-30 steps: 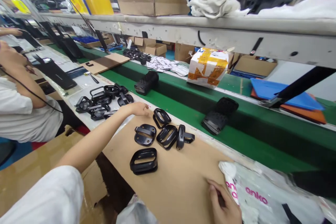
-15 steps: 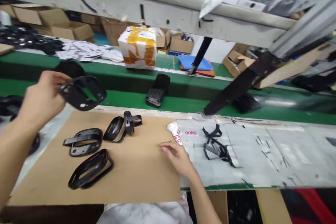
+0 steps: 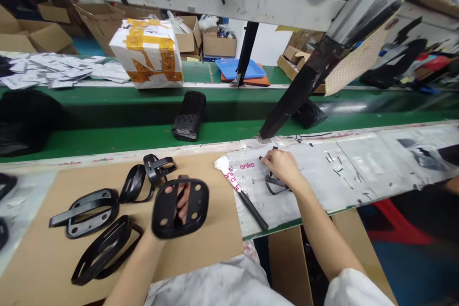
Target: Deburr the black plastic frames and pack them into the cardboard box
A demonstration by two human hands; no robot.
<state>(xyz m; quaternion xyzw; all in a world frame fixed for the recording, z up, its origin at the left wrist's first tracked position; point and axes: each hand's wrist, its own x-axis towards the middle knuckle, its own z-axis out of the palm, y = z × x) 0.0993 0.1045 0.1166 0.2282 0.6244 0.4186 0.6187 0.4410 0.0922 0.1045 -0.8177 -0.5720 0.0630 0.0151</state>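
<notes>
Head view: L hand (image 3: 182, 196) gripping black plastic frame (image 3: 165, 210) over cardboard (image 3: 215, 244); R hand (image 3: 283, 166) on black offcuts (image 3: 275, 185), grip unclear

You're at a factory assembly line (a long one, by the look of it): a green conveyor belt (image 3: 107, 136) runs right past you, carrying a taped parcel (image 3: 147, 55), with open cardboard cartons (image 3: 218, 45) beyond it and moulded black plastic parts (image 3: 92, 213) set out on a cardboard sheet (image 3: 215, 229) at your workstation.
</notes>
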